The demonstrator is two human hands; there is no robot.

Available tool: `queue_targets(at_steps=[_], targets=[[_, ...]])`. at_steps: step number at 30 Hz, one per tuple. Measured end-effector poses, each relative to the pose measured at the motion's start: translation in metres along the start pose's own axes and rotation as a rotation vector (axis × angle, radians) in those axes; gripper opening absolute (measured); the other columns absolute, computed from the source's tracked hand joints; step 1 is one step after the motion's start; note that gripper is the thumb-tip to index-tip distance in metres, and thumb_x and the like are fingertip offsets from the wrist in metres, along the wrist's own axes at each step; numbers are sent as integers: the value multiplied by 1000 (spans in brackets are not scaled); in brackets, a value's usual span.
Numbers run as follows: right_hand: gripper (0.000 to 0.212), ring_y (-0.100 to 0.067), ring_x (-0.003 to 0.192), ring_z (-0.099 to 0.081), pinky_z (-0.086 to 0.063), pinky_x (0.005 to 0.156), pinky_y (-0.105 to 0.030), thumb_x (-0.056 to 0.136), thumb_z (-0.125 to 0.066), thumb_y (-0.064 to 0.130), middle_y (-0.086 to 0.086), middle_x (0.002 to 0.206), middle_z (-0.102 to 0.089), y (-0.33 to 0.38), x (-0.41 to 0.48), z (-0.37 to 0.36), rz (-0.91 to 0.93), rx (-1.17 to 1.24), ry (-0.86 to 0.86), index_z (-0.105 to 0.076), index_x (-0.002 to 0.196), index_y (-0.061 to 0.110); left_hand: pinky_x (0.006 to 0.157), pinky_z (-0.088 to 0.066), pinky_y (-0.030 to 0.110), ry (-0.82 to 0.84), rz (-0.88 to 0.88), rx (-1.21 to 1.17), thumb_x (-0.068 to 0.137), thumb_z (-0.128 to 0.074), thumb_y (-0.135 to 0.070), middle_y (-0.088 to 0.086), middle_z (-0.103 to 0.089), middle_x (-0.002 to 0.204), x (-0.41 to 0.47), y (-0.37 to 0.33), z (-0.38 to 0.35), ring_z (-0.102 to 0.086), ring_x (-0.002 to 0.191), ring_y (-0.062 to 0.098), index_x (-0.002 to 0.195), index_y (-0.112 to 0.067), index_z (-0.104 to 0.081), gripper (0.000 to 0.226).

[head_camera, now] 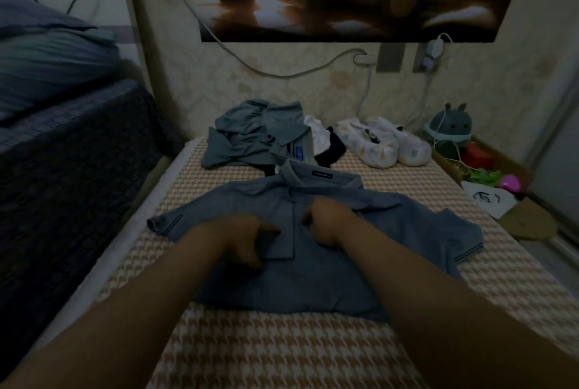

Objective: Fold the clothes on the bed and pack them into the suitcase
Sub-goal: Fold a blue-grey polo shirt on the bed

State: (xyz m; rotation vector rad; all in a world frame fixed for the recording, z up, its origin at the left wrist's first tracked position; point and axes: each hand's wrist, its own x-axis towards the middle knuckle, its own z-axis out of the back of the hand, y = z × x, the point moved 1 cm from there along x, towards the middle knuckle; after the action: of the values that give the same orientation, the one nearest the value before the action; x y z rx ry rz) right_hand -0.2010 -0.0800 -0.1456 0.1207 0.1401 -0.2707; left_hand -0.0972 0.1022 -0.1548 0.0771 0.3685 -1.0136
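A blue polo shirt point(313, 275) lies flat, front up, on the bed's houndstooth cover point(282, 354), collar away from me and sleeves spread out. My left hand point(247, 239) sits on the chest just left of the button placket, with thumb and curled fingers pinching the fabric there. My right hand point(326, 224) is on the other side of the placket below the collar, its fingers curled into the cloth. Behind the shirt lies a crumpled pile of grey-blue clothes point(250, 137) beside white and dark garments point(322, 144). No suitcase is in view.
Two white patterned slippers point(385, 144) lie at the far end of the bed. A cardboard box point(526, 219) with toys and a round plush point(451, 125) stands off the right edge. A dark raised mattress point(69, 163) with a pillow point(47, 56) flanks the left. Cables hang on the wall.
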Motion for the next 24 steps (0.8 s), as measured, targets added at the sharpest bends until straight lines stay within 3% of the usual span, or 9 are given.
queue_targets(at_steps=[3,7,9,11,13,15,18,20,24], targets=[[45,-28,124,-43,-37,106,-41,95,-50,35,-6,143,-42,0,11,-3,45,-87,-30,-46,139,27,105,-38,29,-212,7,96,94,-55,-26,0,-54,137,13,11,3,-52,120,19,132,-22,-57,38],[59,-29,143,-23,-17,116,-51,96,-42,40,-3,160,-16,-12,24,-10,-6,-93,2,-23,151,31,70,-43,32,-713,240,-36,95,-49,-14,8,-65,105,19,26,25,-61,92,26,99,-10,-68,20],[58,-28,147,-14,-10,118,-52,99,-34,40,-4,162,-5,-21,30,-14,-35,-94,-2,-17,153,31,67,-39,31,-879,437,-366,96,-47,-9,15,-65,101,22,40,44,-59,91,32,89,-3,-63,18],[57,-25,148,-8,-6,119,-52,101,-26,42,-6,163,-1,-33,36,-19,-87,-114,-65,-16,154,27,69,-48,36,-934,572,-956,96,-46,-5,19,-64,103,33,59,56,-61,92,35,83,-6,-57,17],[62,-24,149,-3,-4,119,-52,101,-22,48,-7,162,0,-46,39,-24,-174,-130,-106,-13,155,18,64,-58,37,-920,567,-1321,94,-51,-9,17,-64,104,44,70,50,-65,88,33,91,-7,-57,8],[68,-25,149,-1,-1,119,-51,100,-20,52,-9,162,2,-55,39,-27,-263,-113,-114,-10,155,13,76,-57,38,-865,417,-1070,89,-56,-19,9,-62,114,49,75,36,-62,98,29,116,-12,-58,27],[67,-28,149,3,3,118,-54,100,-23,52,-13,162,3,-54,37,-26,-288,-151,-178,-11,154,13,96,-44,39,-660,300,-681,90,-61,-17,11,-49,135,49,71,17,-49,121,29,143,-8,-38,58],[60,-30,148,-2,-1,117,-54,101,-31,41,-15,161,-3,-44,36,-19,-208,-166,-258,-18,153,13,86,-45,35,-611,241,-520,93,-57,-15,20,-55,130,44,67,13,-53,114,35,133,-3,-48,42],[39,-30,122,-42,-35,101,-42,95,-42,25,-11,135,-44,-2,28,-7,31,-78,-393,-50,132,20,76,-41,33,-655,301,-428,94,-51,-11,24,-56,118,10,62,8,-55,101,35,117,-1,-53,25]])
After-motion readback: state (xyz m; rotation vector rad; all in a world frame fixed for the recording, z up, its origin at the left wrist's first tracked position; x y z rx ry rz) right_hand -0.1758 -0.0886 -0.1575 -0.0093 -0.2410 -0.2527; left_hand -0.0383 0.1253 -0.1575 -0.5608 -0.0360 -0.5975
